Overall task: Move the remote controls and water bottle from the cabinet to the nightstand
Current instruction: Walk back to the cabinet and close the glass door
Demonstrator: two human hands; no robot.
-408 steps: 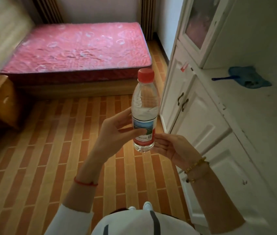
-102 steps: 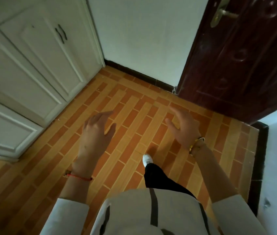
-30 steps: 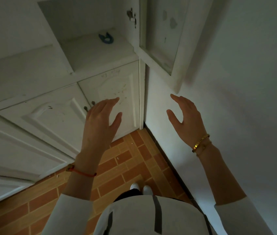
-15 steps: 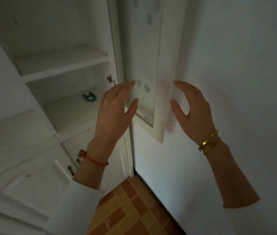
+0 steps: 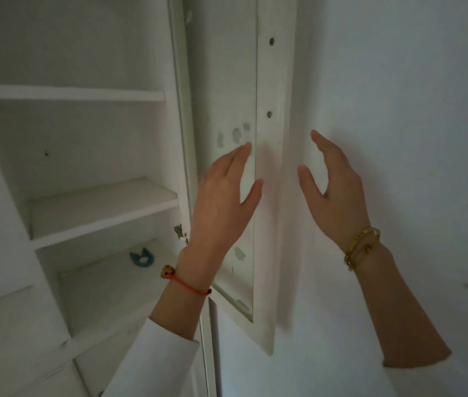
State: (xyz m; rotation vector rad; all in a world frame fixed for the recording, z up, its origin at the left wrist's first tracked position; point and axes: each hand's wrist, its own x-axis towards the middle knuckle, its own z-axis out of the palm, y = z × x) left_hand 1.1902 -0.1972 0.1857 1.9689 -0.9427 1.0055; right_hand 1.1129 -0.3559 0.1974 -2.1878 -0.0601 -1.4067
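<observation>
We see neither the remote controls nor the water bottle nor the nightstand; nothing in this view tells us where they are. The picture is dim and soft, and the cabinet (image 5: 89, 144) is cut off at the top, left and bottom edges, so we can judge only part of it. Our forearms run out of frame at the bottom, the left in a white sleeve (image 5: 152, 359).

Both our hands are raised and hold nothing. The left hand (image 5: 224, 202) has its fingers spread and stretched forward, in front of the glass pane of the open cabinet door (image 5: 267, 196); whether the fingertips touch the pane we cannot tell. The right hand (image 5: 333, 190) is likewise spread, thumb apart from the fingers, beside the door's outer edge and in front of the white wall (image 5: 413, 138). A red string bracelet (image 5: 189, 285) circles the left wrist, gold bracelets (image 5: 361, 247) the right.

Inside the cabinet the upper shelf (image 5: 63, 91) and the middle shelf (image 5: 101, 207) show bare white boards. On the lower shelf (image 5: 106, 282), near its back right corner, lies a small blue object (image 5: 142, 257) whose shape is too blurred for us to name. The pane carries grey patches, and two dark holes mark the door's frame.
</observation>
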